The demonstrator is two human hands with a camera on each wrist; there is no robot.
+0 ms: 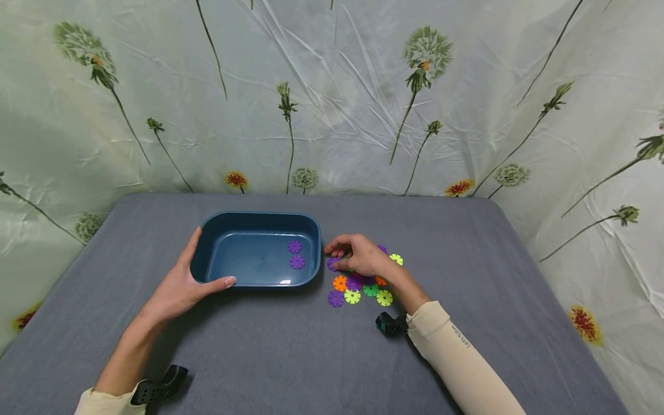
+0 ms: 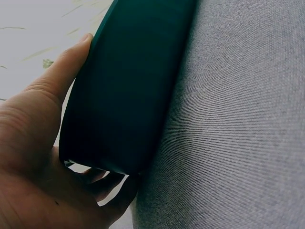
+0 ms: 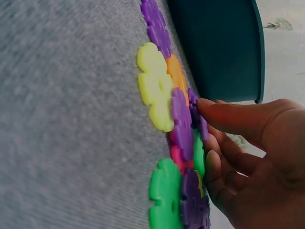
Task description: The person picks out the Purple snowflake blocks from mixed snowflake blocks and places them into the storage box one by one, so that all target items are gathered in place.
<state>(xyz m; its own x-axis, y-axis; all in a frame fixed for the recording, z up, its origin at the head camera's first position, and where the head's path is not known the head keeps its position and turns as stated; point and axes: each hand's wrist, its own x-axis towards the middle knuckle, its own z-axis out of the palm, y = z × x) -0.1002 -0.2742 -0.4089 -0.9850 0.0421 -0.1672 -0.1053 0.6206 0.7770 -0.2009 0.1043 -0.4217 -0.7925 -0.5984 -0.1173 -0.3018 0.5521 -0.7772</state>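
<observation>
A blue plastic tub (image 1: 249,281) sits on the grey cloth, with two purple flower-shaped discs (image 1: 296,255) inside near its right end. My left hand (image 1: 178,288) grips its left end, thumb along the front rim and fingers round the far side. Just right of the tub, my right hand (image 1: 360,255) has thumb and forefinger at a purple notched disc (image 3: 199,117), pinching it at the edge of a loose pile. Yellow, orange, green and purple discs (image 1: 354,282) lie under and in front of that hand, which hides part of the pile.
Grey cloth covers the table (image 1: 280,357). Behind it hangs a pale curtain (image 1: 342,115) printed with dandelions. Black wrist straps (image 1: 158,387) are worn at both sleeves.
</observation>
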